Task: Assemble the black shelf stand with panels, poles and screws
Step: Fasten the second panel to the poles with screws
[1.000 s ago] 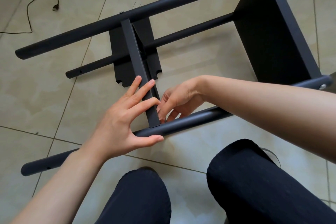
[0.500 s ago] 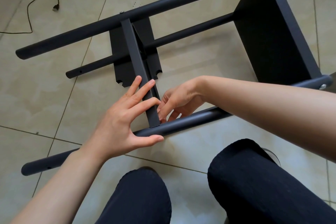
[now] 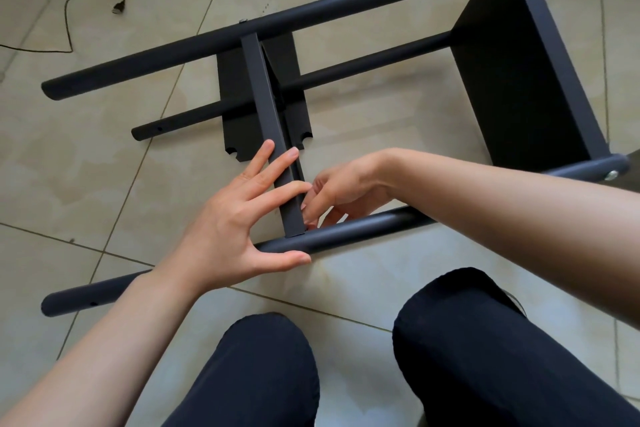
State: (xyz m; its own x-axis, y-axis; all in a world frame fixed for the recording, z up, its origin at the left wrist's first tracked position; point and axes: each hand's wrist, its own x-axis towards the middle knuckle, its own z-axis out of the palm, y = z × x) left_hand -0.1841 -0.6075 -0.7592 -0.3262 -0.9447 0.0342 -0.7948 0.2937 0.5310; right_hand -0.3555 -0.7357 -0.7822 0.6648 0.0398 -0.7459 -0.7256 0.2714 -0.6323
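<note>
Fixing the middle panel to the near pole of the black shelf stand lying on its side.

At far left a loose cable [image 3: 69, 24] lies on the tiled floor [image 3: 104, 156], well apart from the work. The left hand [image 3: 239, 229] spreads straight fingers flat against the middle panel [image 3: 266, 121], thumb laid along the near pole [image 3: 346, 230], gripping nothing. Just right of the panel's lower end, the right hand [image 3: 341, 192] curls its fingertips at the joint; whether they pinch a screw cannot be told. Farther right the end panel [image 3: 526, 80] stands joined between near and far pole [image 3: 311, 14]. The step likely goes best if the left hand presses the panel square to the pole while the screw starts straight by fingers.
</note>
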